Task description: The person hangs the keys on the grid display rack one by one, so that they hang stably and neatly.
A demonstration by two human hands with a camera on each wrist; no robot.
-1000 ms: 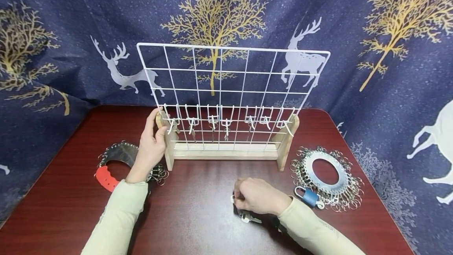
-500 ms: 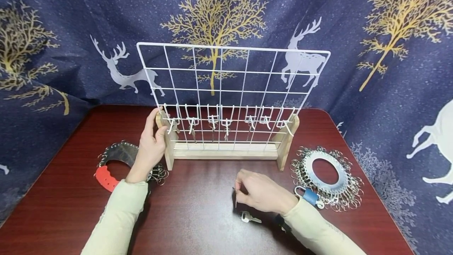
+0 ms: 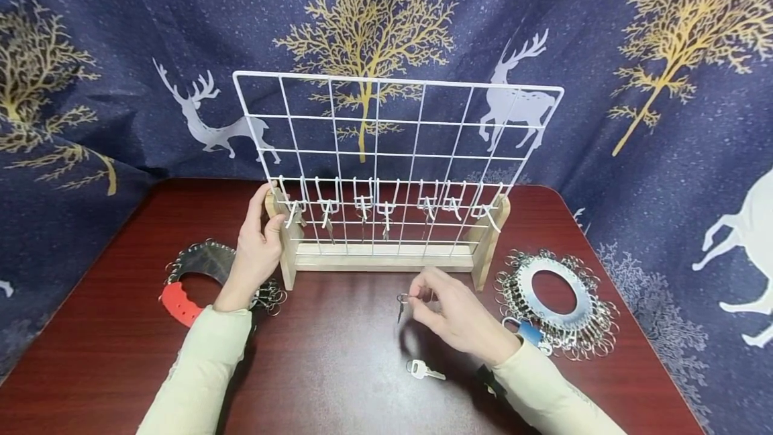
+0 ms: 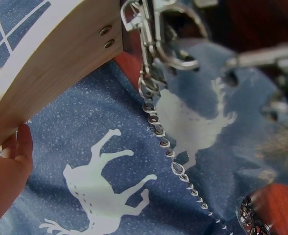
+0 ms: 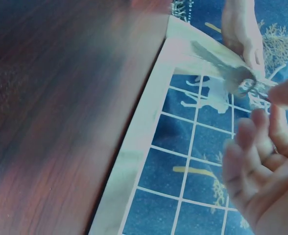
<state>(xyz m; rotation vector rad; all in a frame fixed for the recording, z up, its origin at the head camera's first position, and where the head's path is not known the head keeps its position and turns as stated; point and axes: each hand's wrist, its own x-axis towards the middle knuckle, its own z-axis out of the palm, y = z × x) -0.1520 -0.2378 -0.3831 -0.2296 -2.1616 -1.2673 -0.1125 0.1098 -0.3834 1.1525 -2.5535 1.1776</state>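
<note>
My left hand (image 3: 256,250) grips the left wooden side post (image 3: 281,237) of a rack, thumb in front. In the left wrist view, part of this hand shows at the post's edge. A white wire grid (image 3: 386,79) leans back on the wooden stand. Several white hooks (image 3: 386,208) line its lower part, and some have keys hanging on them. My right hand (image 3: 449,311) pinches a small ring with a key (image 3: 400,312) dangling from it, above the table in front of the stand. Another silver key (image 3: 425,370) with a ring lies flat nearer to me.
On the right lies a metal ring plate (image 3: 527,287) edged with many clips and rings, with a blue padlock (image 3: 531,333) beside it. A similar plate with a red handle part (image 3: 180,303) lies left, partly behind my left forearm. A patterned blue cloth (image 3: 386,12) hangs behind.
My right hand has lifted the key off the table and moved it forward towards the rack, so the key now hangs from its ring. The left hand has stayed on the post.
</note>
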